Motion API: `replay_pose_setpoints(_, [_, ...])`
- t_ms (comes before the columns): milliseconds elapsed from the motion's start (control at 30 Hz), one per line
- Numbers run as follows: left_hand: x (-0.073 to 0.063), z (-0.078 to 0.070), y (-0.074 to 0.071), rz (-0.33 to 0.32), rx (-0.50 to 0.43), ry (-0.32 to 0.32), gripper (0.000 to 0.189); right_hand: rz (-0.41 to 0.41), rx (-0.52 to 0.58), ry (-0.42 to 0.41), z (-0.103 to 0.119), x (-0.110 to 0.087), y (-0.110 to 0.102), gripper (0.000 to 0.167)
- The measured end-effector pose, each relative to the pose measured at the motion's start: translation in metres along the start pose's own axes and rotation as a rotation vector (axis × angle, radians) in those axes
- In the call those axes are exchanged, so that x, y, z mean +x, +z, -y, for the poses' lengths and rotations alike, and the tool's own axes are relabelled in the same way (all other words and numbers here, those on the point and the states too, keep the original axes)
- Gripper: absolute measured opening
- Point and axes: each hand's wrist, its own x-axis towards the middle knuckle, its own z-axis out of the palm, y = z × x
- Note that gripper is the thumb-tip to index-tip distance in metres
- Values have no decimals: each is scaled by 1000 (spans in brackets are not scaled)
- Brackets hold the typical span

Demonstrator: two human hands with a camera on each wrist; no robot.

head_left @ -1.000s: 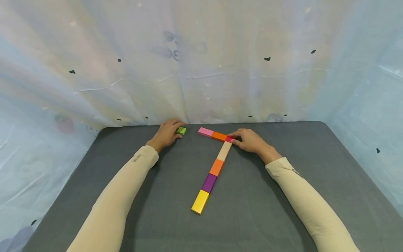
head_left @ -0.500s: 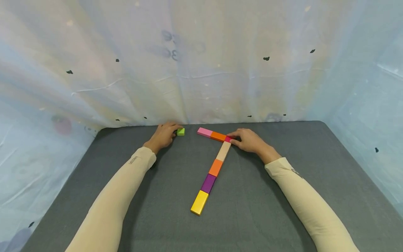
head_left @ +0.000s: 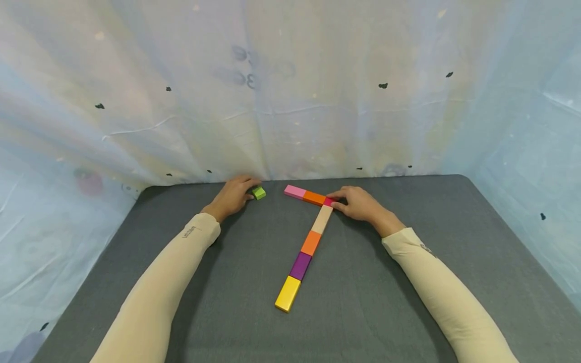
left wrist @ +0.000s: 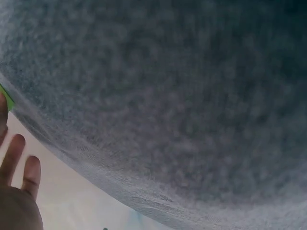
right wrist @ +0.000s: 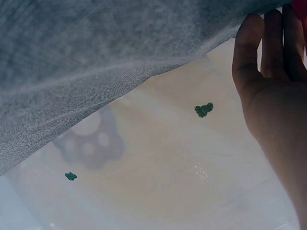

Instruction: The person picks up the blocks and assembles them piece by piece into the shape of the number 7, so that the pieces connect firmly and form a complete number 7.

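Observation:
At the far left of the table, my left hand (head_left: 232, 197) pinches a lime-green block (head_left: 259, 192) between thumb and forefinger. Only a corner of that green block (left wrist: 8, 98) shows in the left wrist view, beside the spread other fingers. My right hand (head_left: 360, 203) pinches a red block (head_left: 328, 201) where two rows of blocks meet, and covers part of it. Leftward from the red one run an orange block (head_left: 313, 197) and a pink block (head_left: 295, 191). Toward me run a beige block (head_left: 323, 219), an orange block, a purple block (head_left: 300, 266) and a yellow block (head_left: 288, 293), end to end.
The dark grey cloth-covered table (head_left: 363, 307) ends at the back against a hanging pale printed curtain (head_left: 308, 101). Similar sheeting hangs at both sides. Grey table surface lies between the green block and the pink one.
My left hand has drawn back slightly leftward with the green block, which has turned in the fingers. The right hand and the rows of blocks stay in place.

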Motion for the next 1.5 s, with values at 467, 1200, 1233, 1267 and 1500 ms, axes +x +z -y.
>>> replay_pose_setpoints(467, [5, -1, 3, 31, -34, 46, 36, -16, 8, 0, -1, -2, 1, 36])
replay_pose_setpoints(1200, [22, -24, 9, -27, 13, 26, 32, -6, 7, -4, -1, -8, 3, 36])
replay_pose_setpoints(1233, [23, -26, 9, -24, 16, 23, 33, -8, 7, -4, 0, -8, 3, 36])
replay_pose_setpoints(1267, [24, -27, 9, -22, 15, 20, 33, -11, 7, -4, 0, -8, 4, 35])
replay_pose_setpoints(1500, [32, -36, 9, -37, 17, 32, 33, -12, 0, -9, 1, -7, 4, 36])
